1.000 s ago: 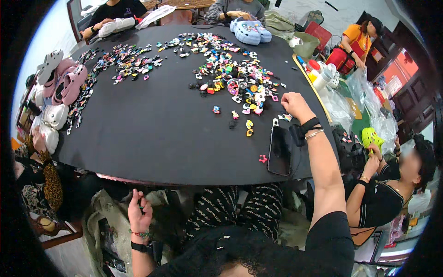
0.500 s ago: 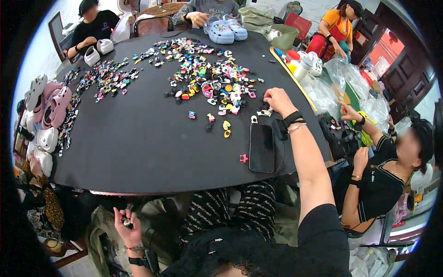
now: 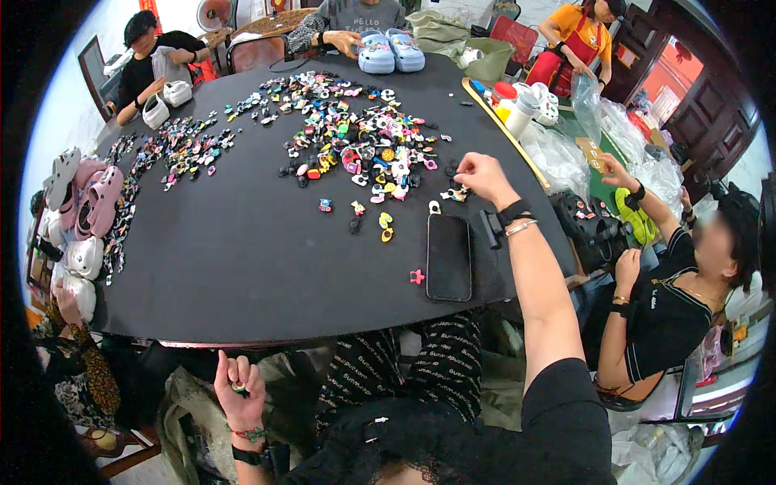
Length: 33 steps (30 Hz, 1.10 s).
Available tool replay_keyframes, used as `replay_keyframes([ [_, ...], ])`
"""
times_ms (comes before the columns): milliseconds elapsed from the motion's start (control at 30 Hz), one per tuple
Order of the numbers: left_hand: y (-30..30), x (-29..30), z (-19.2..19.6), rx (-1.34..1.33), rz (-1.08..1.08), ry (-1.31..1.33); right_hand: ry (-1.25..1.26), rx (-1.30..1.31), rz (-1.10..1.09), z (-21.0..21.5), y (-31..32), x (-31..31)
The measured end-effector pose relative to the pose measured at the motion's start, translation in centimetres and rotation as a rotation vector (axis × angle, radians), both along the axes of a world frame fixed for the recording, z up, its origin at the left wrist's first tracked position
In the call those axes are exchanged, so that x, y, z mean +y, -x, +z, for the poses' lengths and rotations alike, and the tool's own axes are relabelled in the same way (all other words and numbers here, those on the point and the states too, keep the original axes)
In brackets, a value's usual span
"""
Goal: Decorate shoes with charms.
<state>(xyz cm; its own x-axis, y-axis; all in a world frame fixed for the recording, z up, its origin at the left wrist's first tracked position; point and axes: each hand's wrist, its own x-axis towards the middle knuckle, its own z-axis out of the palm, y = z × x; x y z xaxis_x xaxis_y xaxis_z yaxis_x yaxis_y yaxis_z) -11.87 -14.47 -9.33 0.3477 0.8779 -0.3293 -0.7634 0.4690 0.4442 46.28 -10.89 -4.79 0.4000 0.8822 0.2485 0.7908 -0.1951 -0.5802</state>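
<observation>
Plastic charms (image 3: 368,149) under right hand (image 3: 478,176)

A dark-screened black phone (image 3: 449,257) is lying flat at centre; crumpled clear plastic bags (image 3: 566,153) are piling at two o'clock.

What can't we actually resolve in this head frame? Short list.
- Left hand, head view: closed around something small and dark; the fingers hide what it is.
- Right hand, head view: fingertips at the small charms; too small to tell whether one is pinched.
- Phone, head view: screen dark, nothing readable.
- Pile of charms, head view: single shapes too small to identify.
</observation>
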Motion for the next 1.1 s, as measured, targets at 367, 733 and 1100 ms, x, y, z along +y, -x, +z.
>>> replay_keyframes([
  [367,-6.2,-2.2,0.4,0.027,-0.532,0.138,-0.097,0.145,0.763,7.7,19.4,-6.1],
  [733,-8.4,-3.7,-0.6,0.154,-0.601,0.225,-0.055,0.028,1.199,3.3,28.5,-8.3],
  [1100,0.2,-1.2,0.2,0.272,-0.119,0.101,0.222,-0.588,0.693,3.9,20.3,-8.4],
])
